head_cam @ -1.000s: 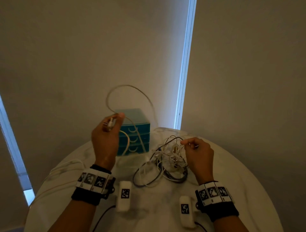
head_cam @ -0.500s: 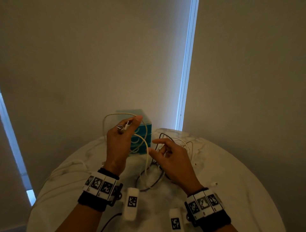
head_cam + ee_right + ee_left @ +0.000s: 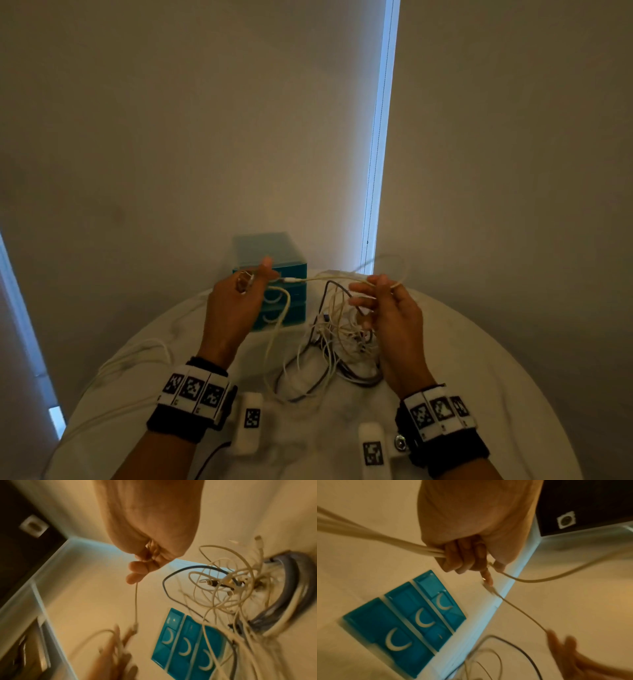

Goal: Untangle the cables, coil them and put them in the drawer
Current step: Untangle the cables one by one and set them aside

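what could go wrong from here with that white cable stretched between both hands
The white cable runs taut from the left hand to the right hand, and its far end may still be in the tangle. Pulling harder could tighten knots or drag the pile. The drawers are all shut, with both hands busy.

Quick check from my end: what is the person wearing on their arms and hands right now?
Both hands, left hand and right hand, are bare, with no gloves, and no sleeves show. Each wrist carries a black strap under a white band printed with three black-and-white square markers; the other band matches. A white camera pod with one such marker sticks out from each wrist, and a dark cable trails from the left one.
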The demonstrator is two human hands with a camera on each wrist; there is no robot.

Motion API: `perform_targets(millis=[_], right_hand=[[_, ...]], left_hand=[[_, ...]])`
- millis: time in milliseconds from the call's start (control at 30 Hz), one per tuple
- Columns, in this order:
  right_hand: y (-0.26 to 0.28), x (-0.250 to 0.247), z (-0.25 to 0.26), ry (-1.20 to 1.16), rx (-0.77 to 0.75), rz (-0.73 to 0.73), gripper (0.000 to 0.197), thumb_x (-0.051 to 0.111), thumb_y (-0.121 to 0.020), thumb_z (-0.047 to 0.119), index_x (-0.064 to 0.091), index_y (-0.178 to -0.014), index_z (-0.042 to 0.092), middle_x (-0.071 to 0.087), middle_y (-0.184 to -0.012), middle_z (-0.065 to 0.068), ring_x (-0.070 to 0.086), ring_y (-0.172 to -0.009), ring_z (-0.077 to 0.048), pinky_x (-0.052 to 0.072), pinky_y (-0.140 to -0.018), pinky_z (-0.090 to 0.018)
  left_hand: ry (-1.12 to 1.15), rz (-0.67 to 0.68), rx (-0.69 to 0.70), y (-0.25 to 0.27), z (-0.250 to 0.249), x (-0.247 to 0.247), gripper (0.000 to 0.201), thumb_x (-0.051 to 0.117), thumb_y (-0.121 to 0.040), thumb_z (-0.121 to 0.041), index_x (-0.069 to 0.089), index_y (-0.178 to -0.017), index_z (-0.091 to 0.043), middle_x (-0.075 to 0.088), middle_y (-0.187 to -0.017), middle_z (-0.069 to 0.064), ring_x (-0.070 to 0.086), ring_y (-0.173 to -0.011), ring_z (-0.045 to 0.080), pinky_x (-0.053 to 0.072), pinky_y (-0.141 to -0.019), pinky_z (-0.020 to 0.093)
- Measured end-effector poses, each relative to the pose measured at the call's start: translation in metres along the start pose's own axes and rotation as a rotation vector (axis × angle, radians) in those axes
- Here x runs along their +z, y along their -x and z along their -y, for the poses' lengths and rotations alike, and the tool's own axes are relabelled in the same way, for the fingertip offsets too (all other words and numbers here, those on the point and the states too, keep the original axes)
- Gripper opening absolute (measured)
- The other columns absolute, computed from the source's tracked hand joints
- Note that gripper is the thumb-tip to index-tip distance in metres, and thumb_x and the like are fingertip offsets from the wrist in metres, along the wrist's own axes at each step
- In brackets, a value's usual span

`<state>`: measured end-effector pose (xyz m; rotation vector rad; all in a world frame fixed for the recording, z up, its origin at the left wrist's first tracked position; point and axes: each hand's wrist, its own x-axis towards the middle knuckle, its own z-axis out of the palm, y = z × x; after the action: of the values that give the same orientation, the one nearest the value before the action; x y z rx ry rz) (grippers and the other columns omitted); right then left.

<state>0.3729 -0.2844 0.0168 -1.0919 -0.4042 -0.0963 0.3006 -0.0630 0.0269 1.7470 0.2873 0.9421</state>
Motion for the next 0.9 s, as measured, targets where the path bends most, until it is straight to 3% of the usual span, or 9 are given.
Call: perform_targets(millis=[67,133,333,400,500,600,667,767,900], right_hand=[[-0.003,-0.003,-0.001,-0.134,0.015,-0.022,0.031,0.045,-0.114,0.028,0.067,-0.117,0.006,0.080,-0.110,-0.017,0.077,-0.080,-0.014,0.050,-0.050,-0.018],[-0.001,-0.002,-0.001,-0.201,0.045,-0.003,0.030,0.045,-0.114,0.027,0.067,-0.118,0.007,0.080,-0.115,-0.015,0.078,-0.084,-0.013,0.051,-0.053,-0.017],[0.014,0.017,-0.011,-0.072,0.116,0.160,0.029,0.048,-0.113,0.027,0.066,-0.125,0.008,0.081,-0.117,-0.008,0.078,-0.099,-0.019,0.053,-0.059,-0.019],[0.020,0.022,-0.016,0.012,0.122,0.217,0.031,0.049,-0.112,0.028,0.066,-0.124,0.005,0.082,-0.114,-0.008,0.079,-0.098,-0.022,0.054,-0.060,-0.022],[0.022,0.025,-0.022,0.143,0.108,0.322,0.028,0.050,-0.112,0.023,0.064,-0.119,-0.001,0.083,-0.104,-0.009,0.081,-0.087,-0.026,0.054,-0.054,-0.023],[0.021,0.025,-0.027,0.259,0.122,0.394,0.027,0.052,-0.110,0.022,0.064,-0.114,-0.003,0.083,-0.098,-0.011,0.079,-0.077,-0.028,0.051,-0.048,-0.023],[0.020,0.022,-0.028,0.322,0.142,0.423,0.027,0.053,-0.111,0.023,0.065,-0.113,-0.001,0.083,-0.097,-0.011,0.078,-0.075,-0.026,0.050,-0.047,-0.022],[0.020,0.019,-0.027,0.381,0.139,0.447,0.026,0.052,-0.112,0.023,0.066,-0.112,0.001,0.082,-0.095,-0.011,0.077,-0.072,-0.025,0.047,-0.046,-0.020],[0.020,0.019,-0.026,0.449,0.092,0.447,0.027,0.053,-0.110,0.029,0.067,-0.109,0.006,0.082,-0.092,-0.007,0.072,-0.068,-0.021,0.047,-0.049,-0.020]], left_hand=[[-0.009,-0.054,-0.048,-0.006,0.011,-0.006,0.038,0.056,-0.105,-0.058,0.080,-0.091,-0.032,0.078,-0.092,-0.004,0.073,-0.094,0.021,0.058,-0.083,0.044],[0.015,-0.048,-0.089,-0.007,0.016,-0.005,0.033,0.053,-0.109,-0.047,0.075,-0.097,-0.025,0.075,-0.096,-0.007,0.071,-0.097,0.018,0.054,-0.077,0.033],[0.356,0.195,-0.247,-0.004,-0.001,0.021,0.053,0.042,-0.107,-0.061,0.070,-0.113,-0.017,0.049,-0.071,-0.005,0.033,-0.046,0.004,0.029,-0.042,0.020],[0.379,0.226,-0.232,0.000,-0.007,0.025,0.064,0.041,-0.099,-0.074,0.073,-0.115,-0.020,0.051,-0.074,-0.005,0.032,-0.048,0.003,0.031,-0.047,0.021],[0.250,0.198,-0.161,0.010,-0.010,0.024,0.061,0.044,-0.094,-0.078,0.076,-0.115,-0.030,0.059,-0.080,-0.016,0.047,-0.063,0.001,0.040,-0.067,0.027],[0.226,0.142,-0.142,0.010,-0.007,0.023,0.056,0.049,-0.094,-0.075,0.077,-0.108,-0.029,0.065,-0.072,-0.027,0.058,-0.074,0.001,0.043,-0.067,0.025],[0.217,0.073,-0.137,0.008,-0.007,0.020,0.052,0.051,-0.098,-0.070,0.077,-0.105,-0.026,0.070,-0.078,-0.024,0.063,-0.080,0.003,0.045,-0.069,0.026],[0.257,0.015,-0.123,0.002,0.000,0.015,0.046,0.053,-0.103,-0.062,0.073,-0.096,-0.021,0.062,-0.064,-0.022,0.054,-0.066,0.002,0.041,-0.061,0.025],[0.294,0.063,-0.098,0.000,0.001,0.014,0.044,0.057,-0.100,-0.065,0.065,-0.085,-0.024,0.051,-0.065,-0.016,0.045,-0.057,0.002,0.038,-0.060,0.026]])
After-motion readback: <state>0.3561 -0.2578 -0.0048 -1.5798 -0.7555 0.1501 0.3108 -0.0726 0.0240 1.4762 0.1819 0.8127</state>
